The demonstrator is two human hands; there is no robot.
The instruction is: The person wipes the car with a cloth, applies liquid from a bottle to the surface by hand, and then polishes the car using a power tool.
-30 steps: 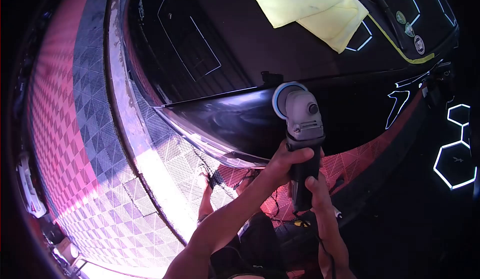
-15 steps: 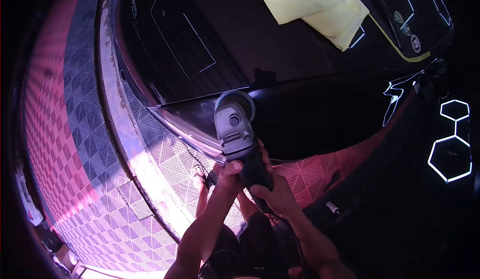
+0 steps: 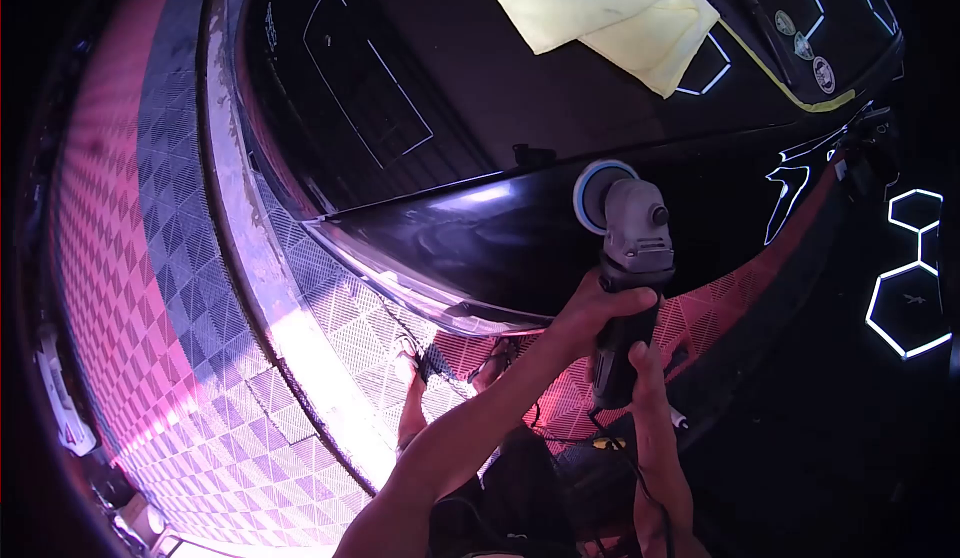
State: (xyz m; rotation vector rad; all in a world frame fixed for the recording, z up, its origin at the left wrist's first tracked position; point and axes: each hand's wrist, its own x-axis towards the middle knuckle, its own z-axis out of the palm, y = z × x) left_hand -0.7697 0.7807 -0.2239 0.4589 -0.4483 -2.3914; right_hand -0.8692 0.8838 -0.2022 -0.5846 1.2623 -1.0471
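Observation:
Both my hands hold a car polisher (image 3: 632, 233) with a grey head and a dark handle. My left hand (image 3: 598, 308) wraps the front of the handle just behind the head, thumb across the top. Farther back, my right hand (image 3: 648, 373) grips the rear of the handle from the right side. The round pad with a pale blue rim (image 3: 583, 198) is at the dark glossy fender (image 3: 480, 248) of a car, tilted against its surface. A power cord (image 3: 625, 450) runs from the handle's end down past my right forearm.
A yellow cloth (image 3: 600, 18) lies on the car's hood (image 3: 450, 88). Yellow tape (image 3: 830, 105) edges the area below the windshield. Red, grey and white tiles (image 3: 200, 428) cover the floor, crossed by a pale strip (image 3: 300, 348). Hexagonal light reflections (image 3: 905, 313) show at right.
The polisher has moved right along the fender with both hands, its head turning so that the pad now faces left. The view has shifted slightly.

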